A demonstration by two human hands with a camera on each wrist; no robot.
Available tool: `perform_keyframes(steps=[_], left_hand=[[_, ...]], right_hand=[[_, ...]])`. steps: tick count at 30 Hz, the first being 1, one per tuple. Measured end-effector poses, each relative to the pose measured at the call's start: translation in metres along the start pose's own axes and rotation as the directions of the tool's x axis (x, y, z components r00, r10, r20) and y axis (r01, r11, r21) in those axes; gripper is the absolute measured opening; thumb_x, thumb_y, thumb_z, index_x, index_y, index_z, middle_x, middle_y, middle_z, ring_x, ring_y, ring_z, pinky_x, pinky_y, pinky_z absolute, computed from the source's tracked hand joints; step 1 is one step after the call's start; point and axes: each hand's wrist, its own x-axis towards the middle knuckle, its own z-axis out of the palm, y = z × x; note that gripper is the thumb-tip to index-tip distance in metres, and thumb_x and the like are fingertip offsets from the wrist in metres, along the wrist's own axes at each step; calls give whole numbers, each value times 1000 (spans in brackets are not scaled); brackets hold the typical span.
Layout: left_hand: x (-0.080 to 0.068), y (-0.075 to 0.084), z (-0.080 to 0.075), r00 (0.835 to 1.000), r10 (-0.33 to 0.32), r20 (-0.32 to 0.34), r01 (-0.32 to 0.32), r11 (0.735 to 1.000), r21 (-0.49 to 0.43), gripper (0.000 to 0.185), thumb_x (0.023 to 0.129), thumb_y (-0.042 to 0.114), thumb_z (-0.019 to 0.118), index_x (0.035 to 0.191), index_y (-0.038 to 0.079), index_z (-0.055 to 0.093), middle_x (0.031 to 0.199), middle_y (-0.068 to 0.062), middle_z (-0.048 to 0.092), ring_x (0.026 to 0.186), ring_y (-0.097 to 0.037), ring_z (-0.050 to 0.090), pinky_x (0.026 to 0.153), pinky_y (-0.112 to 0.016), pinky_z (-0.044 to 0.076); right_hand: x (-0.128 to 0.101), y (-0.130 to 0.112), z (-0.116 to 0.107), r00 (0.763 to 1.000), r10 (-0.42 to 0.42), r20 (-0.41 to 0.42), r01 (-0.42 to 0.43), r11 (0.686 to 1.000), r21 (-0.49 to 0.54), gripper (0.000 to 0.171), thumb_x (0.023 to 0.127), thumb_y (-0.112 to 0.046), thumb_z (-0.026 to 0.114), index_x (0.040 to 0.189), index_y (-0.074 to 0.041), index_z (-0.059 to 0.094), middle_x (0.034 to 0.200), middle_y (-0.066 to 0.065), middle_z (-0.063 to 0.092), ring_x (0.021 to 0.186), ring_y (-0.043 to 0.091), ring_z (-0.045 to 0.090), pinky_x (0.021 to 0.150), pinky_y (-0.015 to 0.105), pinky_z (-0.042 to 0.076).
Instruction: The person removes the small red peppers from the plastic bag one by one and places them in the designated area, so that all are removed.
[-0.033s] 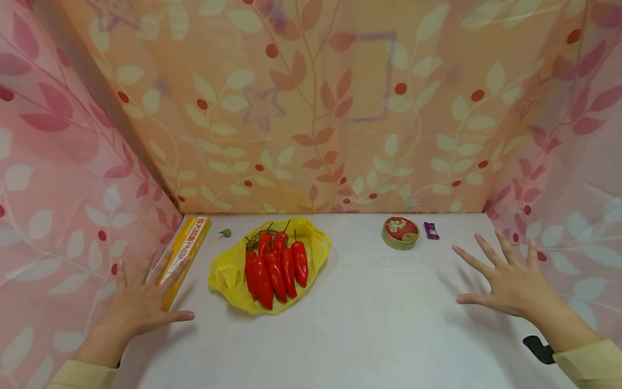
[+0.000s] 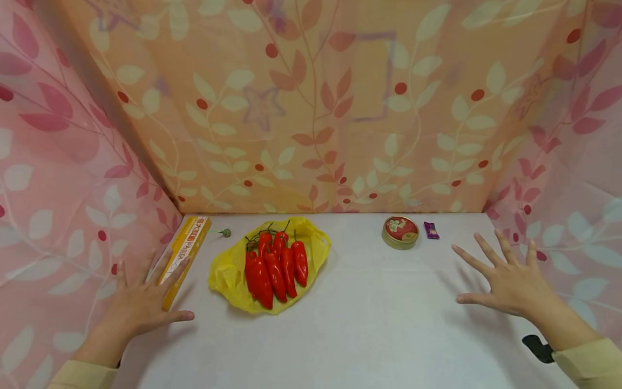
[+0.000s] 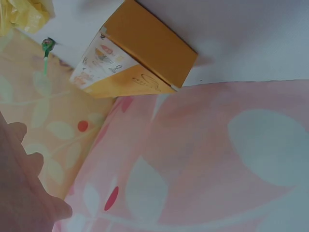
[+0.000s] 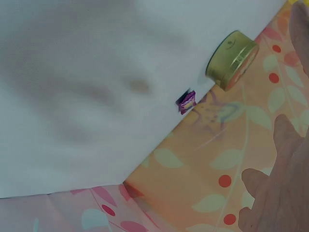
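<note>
My left hand [image 2: 146,302] lies low at the table's left side, fingers straight and spread. Its fingertips reach over the near end of a long yellow box [image 2: 187,251], which also shows in the left wrist view [image 3: 140,53]; I cannot tell whether they touch it. My right hand [image 2: 505,278] hovers open at the right with its fingers fanned out, holding nothing. A round gold tin with a red lid [image 2: 400,232] and a small purple sweet [image 2: 431,230] lie beyond it. Both appear in the right wrist view, the tin [image 4: 231,60] and the sweet [image 4: 186,101].
Several red peppers [image 2: 274,265] lie on a yellow plastic bag [image 2: 228,273] left of centre. A small green stalk [image 2: 225,233] sits behind the box. Leaf-patterned cloth walls [image 2: 311,108] close in the white table [image 2: 369,324] on three sides. A black item [image 2: 538,348] lies by my right sleeve.
</note>
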Motion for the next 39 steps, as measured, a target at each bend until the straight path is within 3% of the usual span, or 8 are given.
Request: perform_keyframes(steps=[6,11,18,24,28,31,35,39], left_hand=[[0,-1,2,1000,1,-2,-1,1000,-10,120,70,86,62,163,34,7,169,-17,8,155,-40,-9,107,-79,-16],[1,0,1,1000,12,-23,-12,1000,-3,120,71,86,63,163,34,5,169,-16,3,154,-36,-17,107,-79,-16],[8,3,-2,999,19,-47,-18,1000,19,117,73,86,59,163,32,7,167,-21,13,153,-30,-25,108,-75,-20],[12,9,-6,999,-10,-31,11,1000,27,109,78,87,53,163,33,10,167,-21,12,152,-36,-23,107,-73,-25],[17,16,-11,999,-40,-2,40,999,-29,108,79,87,50,163,33,9,166,-22,14,153,-47,-6,107,-76,-20],[20,24,-16,995,-73,61,79,991,-111,108,80,86,50,163,33,5,164,-25,20,149,-55,8,105,-80,-16],[24,32,-19,987,-103,122,123,976,-177,108,82,83,51,163,32,2,163,-25,22,146,-56,13,104,-84,-8],[27,36,-14,991,-98,87,114,971,-209,108,85,80,52,164,27,-2,166,-21,20,149,-50,12,102,-86,6]], right_hand=[[5,-2,-1,1000,-1,29,1,1000,5,110,70,-90,59,160,-47,13,164,22,23,149,42,-27,100,66,-35],[10,-5,-4,999,12,49,-12,1000,14,109,71,-90,57,160,-46,13,164,22,22,149,44,-25,99,65,-35],[19,-14,-9,998,32,61,-34,999,37,107,73,-91,53,161,-45,12,164,22,23,150,48,-19,100,70,-31],[33,-29,-18,992,24,124,-47,981,186,109,73,-89,56,161,-41,14,164,22,23,149,56,8,102,84,-7],[43,-40,-22,992,7,123,-42,958,285,108,74,-85,61,161,-37,20,162,23,30,146,54,22,107,81,17],[49,-49,-25,993,-6,119,-34,943,332,110,73,-85,61,161,-31,25,159,23,34,144,51,31,101,76,33],[57,-61,-26,992,-11,128,-42,912,408,115,69,-89,58,159,-22,32,160,23,34,141,51,36,93,77,40],[66,-74,-25,994,-13,111,-40,887,461,107,74,-81,65,157,-21,36,158,23,37,139,53,38,92,79,38]])
